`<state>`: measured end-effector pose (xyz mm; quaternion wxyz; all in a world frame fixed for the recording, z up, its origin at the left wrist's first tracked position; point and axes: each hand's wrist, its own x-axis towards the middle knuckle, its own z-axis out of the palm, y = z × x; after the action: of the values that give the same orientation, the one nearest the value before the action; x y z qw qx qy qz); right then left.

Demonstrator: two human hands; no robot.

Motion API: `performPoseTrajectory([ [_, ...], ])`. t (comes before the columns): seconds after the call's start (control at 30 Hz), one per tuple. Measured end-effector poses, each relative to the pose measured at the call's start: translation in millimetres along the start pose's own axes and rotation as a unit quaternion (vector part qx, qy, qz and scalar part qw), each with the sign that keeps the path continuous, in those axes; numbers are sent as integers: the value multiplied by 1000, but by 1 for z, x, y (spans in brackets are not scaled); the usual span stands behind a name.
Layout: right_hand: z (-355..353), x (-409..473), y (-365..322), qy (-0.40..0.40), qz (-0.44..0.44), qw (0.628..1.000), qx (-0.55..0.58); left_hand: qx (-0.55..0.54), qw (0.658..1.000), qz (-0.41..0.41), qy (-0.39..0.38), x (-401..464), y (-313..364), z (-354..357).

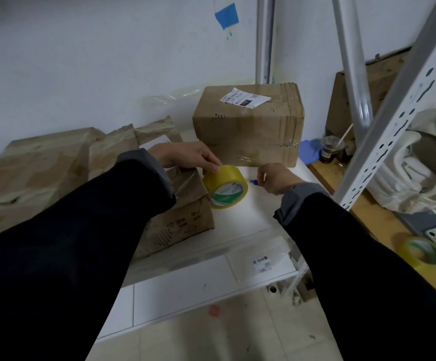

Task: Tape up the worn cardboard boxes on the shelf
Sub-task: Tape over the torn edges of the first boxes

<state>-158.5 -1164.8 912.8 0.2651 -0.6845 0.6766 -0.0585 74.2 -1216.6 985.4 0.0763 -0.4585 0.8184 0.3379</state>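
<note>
Two hands work over the white shelf (258, 212). The left hand (185, 156) has its fingers (213, 165) clamped on the top of a yellow tape roll (224, 186), which touches a worn box (183, 217) at its 9 o'clock. The right hand (276, 178) pinches a small blue cutter (253, 182). A taped box (248, 126) stands at 12 o'clock, just behind both hands; a drink cup (331, 149) sits at 2 o'clock.

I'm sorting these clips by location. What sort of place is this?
Probably a storeroom or stockroom: worn cardboard boxes sit on a white shelf against a bare wall, beside a slotted metal rack upright.
</note>
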Motion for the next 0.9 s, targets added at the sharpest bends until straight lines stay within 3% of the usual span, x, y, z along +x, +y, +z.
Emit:
performPoseTrajectory([
  [0.13, 30, 27, 13, 56, -50, 994, 78, -8, 1000, 10, 6, -1, -4, 1],
  [0.23, 38, 34, 13, 55, -91, 987, 121, -8, 1000, 15, 13, -1, -6, 3],
  [0.33, 30, 32, 7, 16, -125, 979, 158, -9, 1000, 15, 8, 0, -6, 3],
  [0.47, 14, 14, -3, -87, -197, 919, 330, -3, 1000, 19, 17, 2, -6, 3],
  [0.57, 9, 2, -8, -159, -225, 909, 314, 10, 999, 32, 34, -1, -4, 6],
  [0.63, 13, 0, -12, -152, -221, 922, 279, 31, 998, 37, 51, -5, -3, 9],
  [0.73, 19, 3, -21, -88, -211, 942, 246, 64, 986, 65, 140, -12, -11, 18],
  [0.83, 23, 7, -22, -58, -210, 947, 235, 77, 950, 133, 272, -32, -17, 33],
  [0.9, 26, 8, -21, -50, -207, 951, 224, 116, 928, 164, 315, -51, -19, 43],
])
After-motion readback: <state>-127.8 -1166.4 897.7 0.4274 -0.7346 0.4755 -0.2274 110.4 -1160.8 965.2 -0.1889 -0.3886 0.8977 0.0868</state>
